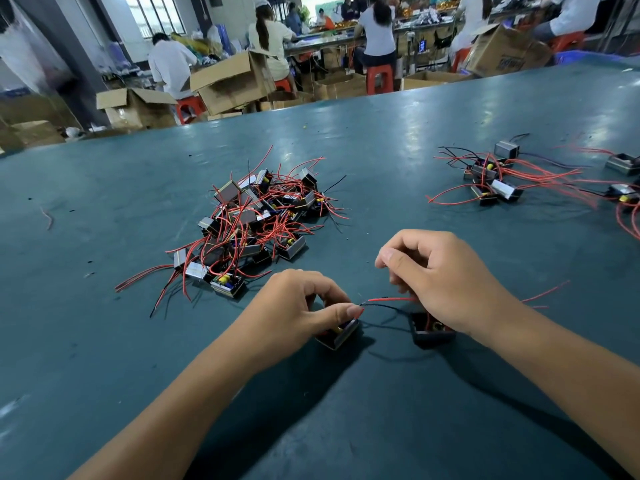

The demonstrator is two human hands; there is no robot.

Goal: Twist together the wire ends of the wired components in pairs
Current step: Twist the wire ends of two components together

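Note:
Two small black box components lie on the green table in front of me. My left hand (304, 303) curls over the left component (341, 336) and pinches wire ends at its thumb tip. My right hand (440, 282) hovers over the right component (427, 332), fingers curled around a red wire (388, 299). A black wire (384, 307) runs from the left thumb tip to the right component. The red and black wire ends meet near my left thumb.
A heap of components with red and black wires (256, 220) lies ahead on the left. A second, looser group (491, 178) sits at the far right. Beyond the table edge, people sit among cardboard boxes (228, 81).

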